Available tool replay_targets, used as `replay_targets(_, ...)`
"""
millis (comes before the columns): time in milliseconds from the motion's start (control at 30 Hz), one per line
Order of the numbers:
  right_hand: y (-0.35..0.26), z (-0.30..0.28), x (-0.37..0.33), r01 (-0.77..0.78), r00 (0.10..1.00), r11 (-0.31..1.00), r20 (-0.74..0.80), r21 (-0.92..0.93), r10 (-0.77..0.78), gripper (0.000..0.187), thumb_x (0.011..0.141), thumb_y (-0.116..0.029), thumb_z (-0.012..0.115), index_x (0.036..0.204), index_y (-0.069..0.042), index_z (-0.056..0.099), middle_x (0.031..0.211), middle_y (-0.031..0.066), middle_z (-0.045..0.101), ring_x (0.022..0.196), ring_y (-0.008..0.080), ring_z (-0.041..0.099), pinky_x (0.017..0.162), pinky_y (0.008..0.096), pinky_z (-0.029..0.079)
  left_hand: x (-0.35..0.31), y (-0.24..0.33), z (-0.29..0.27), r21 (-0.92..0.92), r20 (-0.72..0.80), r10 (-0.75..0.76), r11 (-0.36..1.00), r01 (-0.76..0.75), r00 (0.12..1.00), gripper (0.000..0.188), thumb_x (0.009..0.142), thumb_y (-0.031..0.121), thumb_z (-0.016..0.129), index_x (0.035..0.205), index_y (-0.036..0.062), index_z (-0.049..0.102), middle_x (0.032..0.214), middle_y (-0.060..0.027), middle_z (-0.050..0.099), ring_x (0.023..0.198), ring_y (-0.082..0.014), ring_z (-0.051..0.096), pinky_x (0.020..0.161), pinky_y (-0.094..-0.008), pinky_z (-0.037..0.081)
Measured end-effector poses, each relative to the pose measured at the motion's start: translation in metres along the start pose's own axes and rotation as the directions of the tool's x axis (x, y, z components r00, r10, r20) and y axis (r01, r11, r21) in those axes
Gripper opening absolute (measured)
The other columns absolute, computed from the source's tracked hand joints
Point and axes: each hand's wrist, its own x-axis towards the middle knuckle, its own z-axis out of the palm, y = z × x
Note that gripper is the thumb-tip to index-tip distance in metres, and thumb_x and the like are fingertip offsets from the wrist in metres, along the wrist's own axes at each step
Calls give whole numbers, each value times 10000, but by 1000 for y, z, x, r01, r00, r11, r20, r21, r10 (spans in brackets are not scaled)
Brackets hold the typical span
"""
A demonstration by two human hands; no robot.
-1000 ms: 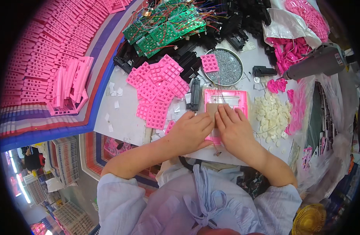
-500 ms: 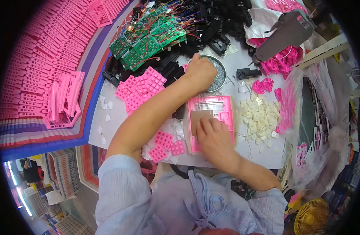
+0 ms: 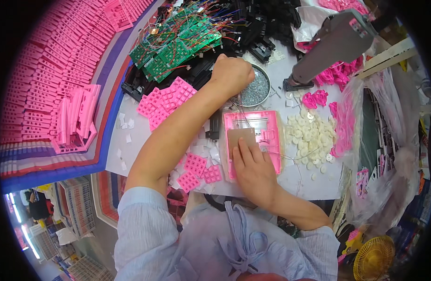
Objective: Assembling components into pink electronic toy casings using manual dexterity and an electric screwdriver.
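**Right hand (image 3: 255, 169) flat on brown card (image 3: 240, 136), left hand (image 3: 232, 75) at the metal dish (image 3: 269, 86)**

The brown card lies in the left part of an open pink housing (image 3: 273, 126) on the worktop (image 3: 131, 154). The right hand's fingers are extended and slightly apart, resting on the card rather than gripping it. A thin wire (image 3: 286, 156) runs out past the housing's right edge.

The left hand is over the left rim of the round dish, which holds small grey metal pieces (image 3: 255, 91). Its fingers are curled, but the back of the hand hides the tips, so I cannot tell whether they pinch anything.

Cream discs (image 3: 311, 136) are heaped to the right of the housing. Pink keypads (image 3: 195, 164) lie to its left, with more beyond the left forearm. Green circuit boards (image 3: 178, 47) with coloured wires are piled at the far side, beside black parts (image 3: 260, 49).
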Motion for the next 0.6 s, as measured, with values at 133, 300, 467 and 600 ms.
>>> replay_targets(133, -1, -3, 2, 29, 999, 999, -25, -22, -29, 484, 812, -126, 563, 1241, 96, 603, 1349, 272, 571, 1098, 303, 576, 839, 386, 489, -5, -11, 5, -52, -7, -32, 998, 31, 999, 202, 843, 259, 638, 780, 86, 720, 847, -118, 717, 814, -305, 693, 755, -487, 454)
replay_targets(300, 3, -3, 3, 68, 998, 997, -5, 20, -68, 485, 821, -110, 550, 1241, 128, 588, 1345, 313, 549, 1110, 350, 561, 891, 378, 513, -10, 0, -13, -232, -33, 2, 973, -9, 999, 186, 863, 242, 655, 816, 64, 682, 839, -134, 690, 830, -347, 665, 731, -488, 472)
replay_targets(467, 5, 0, 0, 85, 996, 996, 24, 22, -85, 508, 821, -98, 543, 1264, 149, 565, 1347, 331, 532, 1125, 364, 548, 914, 375, 522, -125, 44, -54, -486, 9, 1, 874, 3, 1000, 131, 918, 187, 627, 898, 62, 662, 830, -152, 669, 802, -379, 631, 726, -470, 469)
replay_targets(600, 17, -4, -1, 140, 989, 960, 7, 242, -146, 425, 807, -91, 596, 1186, 101, 623, 1221, 284, 623, 1097, 358, 588, 903, 390, 527, -188, 68, -36, -551, 35, -73, 831, 80, 997, 137, 921, 157, 630, 1028, 75, 658, 883, -117, 683, 852, -326, 652, 799, -452, 462)
